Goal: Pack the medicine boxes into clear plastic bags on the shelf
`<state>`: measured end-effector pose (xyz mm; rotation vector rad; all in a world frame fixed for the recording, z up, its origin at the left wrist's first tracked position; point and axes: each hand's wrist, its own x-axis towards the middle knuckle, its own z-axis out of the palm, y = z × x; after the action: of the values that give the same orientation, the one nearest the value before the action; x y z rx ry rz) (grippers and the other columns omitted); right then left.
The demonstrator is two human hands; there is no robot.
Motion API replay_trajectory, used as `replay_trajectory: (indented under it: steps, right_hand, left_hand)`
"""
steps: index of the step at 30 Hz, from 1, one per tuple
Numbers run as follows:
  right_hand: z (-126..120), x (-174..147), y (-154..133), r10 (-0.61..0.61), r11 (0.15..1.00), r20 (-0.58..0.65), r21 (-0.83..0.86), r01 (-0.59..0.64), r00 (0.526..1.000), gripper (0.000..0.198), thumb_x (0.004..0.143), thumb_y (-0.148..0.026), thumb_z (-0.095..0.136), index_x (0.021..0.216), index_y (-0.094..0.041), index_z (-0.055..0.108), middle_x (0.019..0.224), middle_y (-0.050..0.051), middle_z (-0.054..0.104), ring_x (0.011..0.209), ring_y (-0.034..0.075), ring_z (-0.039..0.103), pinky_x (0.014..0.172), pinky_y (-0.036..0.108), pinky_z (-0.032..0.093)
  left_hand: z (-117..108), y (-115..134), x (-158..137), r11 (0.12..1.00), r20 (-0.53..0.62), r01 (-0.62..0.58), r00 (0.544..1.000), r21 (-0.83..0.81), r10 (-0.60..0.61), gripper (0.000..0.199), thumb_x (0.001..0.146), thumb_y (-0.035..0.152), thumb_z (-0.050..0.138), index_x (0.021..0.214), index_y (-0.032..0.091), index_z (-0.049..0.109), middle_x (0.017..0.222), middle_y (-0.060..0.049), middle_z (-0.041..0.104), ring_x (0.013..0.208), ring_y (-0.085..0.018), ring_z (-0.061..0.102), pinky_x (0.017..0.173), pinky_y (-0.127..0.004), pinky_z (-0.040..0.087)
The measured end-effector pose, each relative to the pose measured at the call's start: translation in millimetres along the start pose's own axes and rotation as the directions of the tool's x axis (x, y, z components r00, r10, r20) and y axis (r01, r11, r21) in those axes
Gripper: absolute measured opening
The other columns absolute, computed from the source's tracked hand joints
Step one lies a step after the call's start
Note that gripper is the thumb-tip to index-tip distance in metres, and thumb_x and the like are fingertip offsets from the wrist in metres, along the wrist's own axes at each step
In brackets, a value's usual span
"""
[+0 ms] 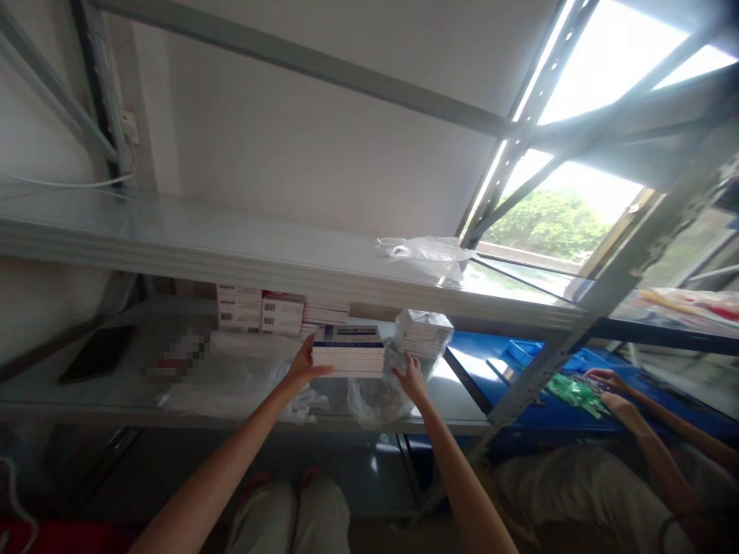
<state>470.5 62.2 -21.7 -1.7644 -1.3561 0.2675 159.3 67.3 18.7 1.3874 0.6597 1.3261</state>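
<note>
My left hand (pixel 305 365) is closed on the left end of a stack of flat white boxes (pixel 348 362). The top box carries a dark blue band and print. My right hand (pixel 412 378) has its fingers bent against a clear plastic bag (pixel 392 396), at the front of a second stack of white boxes (pixel 426 331) wrapped in clear plastic. Its fingertips are partly lost against the shiny film. Both stacks are at the middle shelf (pixel 456 396), under the upper board.
More white and red boxes (pixel 282 314) stand at the back. A dark flat object (pixel 98 354) and loose clear plastic (pixel 242 377) lie to the left. Another plastic bag (pixel 427 250) rests on the upper shelf (pixel 259 238). At right, beyond a metal post (pixel 548 358), another person's hands (pixel 612 388) handle green items (pixel 577 392).
</note>
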Motion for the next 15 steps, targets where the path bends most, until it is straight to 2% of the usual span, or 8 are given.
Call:
replay_trajectory:
  steps: [3, 5, 7, 8, 10, 11, 13, 15]
  right_hand:
    - [-13, -7, -18, -0.205, 0.957, -0.111, -0.232, 0.175, 0.973, 0.052, 0.086, -0.039, 0.043, 0.134, -0.019, 0.041, 0.144, 0.012, 0.034, 0.129, 0.032, 0.035, 0.099, 0.048, 0.037]
    - [-18, -9, -33, -0.298, 0.935, -0.042, -0.214, 0.283, 0.954, 0.054, 0.086, -0.039, 0.046, 0.137, -0.021, 0.039, 0.145, 0.011, 0.034, 0.13, 0.032, 0.033, 0.101, 0.049, 0.035]
    - [-17, -7, -51, -0.363, 0.928, 0.132, -0.036, 0.371, 0.922, 0.069, 0.079, -0.042, 0.058, 0.14, -0.023, 0.032, 0.145, 0.011, 0.034, 0.13, 0.031, 0.035, 0.1, 0.048, 0.038]
    - [-13, -6, -60, -0.393, 0.92, 0.228, 0.091, 0.382, 0.891, 0.08, 0.073, -0.043, 0.064, 0.142, -0.025, 0.027, 0.145, 0.011, 0.034, 0.129, 0.03, 0.037, 0.098, 0.046, 0.04]
    - [-2, 1, -81, -0.442, 0.884, 0.345, 0.321, 0.338, 0.828, 0.097, 0.063, -0.042, 0.074, 0.143, -0.026, 0.023, 0.143, 0.011, 0.037, 0.126, 0.027, 0.042, 0.097, 0.043, 0.043]
    - [5, 6, -92, -0.452, 0.864, 0.345, 0.397, 0.309, 0.823, 0.098, 0.059, -0.041, 0.076, 0.142, -0.025, 0.025, 0.14, 0.011, 0.041, 0.123, 0.026, 0.045, 0.098, 0.041, 0.042]
    - [16, 17, -115, -0.435, 0.841, 0.307, 0.474, 0.261, 0.846, 0.092, 0.056, -0.039, 0.079, 0.135, -0.017, 0.036, 0.131, 0.013, 0.051, 0.117, 0.024, 0.05, 0.099, 0.038, 0.04]
    - [24, 30, -137, -0.405, 0.839, 0.284, 0.494, 0.23, 0.869, 0.083, 0.057, -0.037, 0.08, 0.126, -0.008, 0.043, 0.121, 0.013, 0.058, 0.11, 0.023, 0.053, 0.096, 0.035, 0.041]
  left_hand:
    - [-5, 10, 6, 1.0, -0.022, 0.008, 1.0, 0.026, -0.007, 0.084, 0.045, 0.031, 0.083, 0.12, 0.026, 0.047, 0.119, -0.008, 0.06, 0.113, -0.03, 0.055, 0.096, -0.041, 0.042]
    - [-8, 16, 13, 0.999, -0.022, 0.029, 0.999, 0.041, -0.028, 0.086, 0.044, 0.03, 0.083, 0.121, 0.025, 0.045, 0.117, -0.009, 0.061, 0.11, -0.029, 0.057, 0.092, -0.04, 0.045]
    - [-10, 21, 21, 0.997, -0.018, 0.035, 0.999, 0.062, -0.034, 0.089, 0.045, 0.03, 0.083, 0.124, 0.023, 0.043, 0.118, -0.01, 0.06, 0.108, -0.028, 0.058, 0.089, -0.039, 0.048]
    - [-10, 23, 26, 0.997, -0.014, 0.03, 0.999, 0.075, -0.029, 0.089, 0.046, 0.03, 0.083, 0.125, 0.022, 0.042, 0.118, -0.011, 0.06, 0.107, -0.028, 0.059, 0.088, -0.038, 0.048]
    - [-9, 29, 36, 0.995, -0.001, 0.007, 1.0, 0.097, -0.007, 0.092, 0.046, 0.029, 0.083, 0.127, 0.019, 0.041, 0.118, -0.012, 0.06, 0.104, -0.027, 0.06, 0.086, -0.037, 0.049]
    - [-9, 32, 41, 0.994, -0.001, -0.011, 1.0, 0.107, 0.011, 0.093, 0.045, 0.029, 0.083, 0.128, 0.018, 0.04, 0.118, -0.012, 0.06, 0.103, -0.026, 0.06, 0.086, -0.036, 0.049]
    - [-11, 41, 54, 0.989, -0.01, -0.045, 0.999, 0.141, 0.047, 0.091, 0.046, 0.028, 0.083, 0.126, 0.016, 0.043, 0.114, -0.011, 0.062, 0.1, -0.025, 0.061, 0.084, -0.035, 0.05]
    - [-16, 53, 68, 0.977, 0.0, -0.041, 0.999, 0.21, 0.042, 0.077, 0.048, 0.029, 0.082, 0.118, 0.013, 0.052, 0.108, -0.01, 0.066, 0.098, -0.025, 0.062, 0.083, -0.034, 0.05]
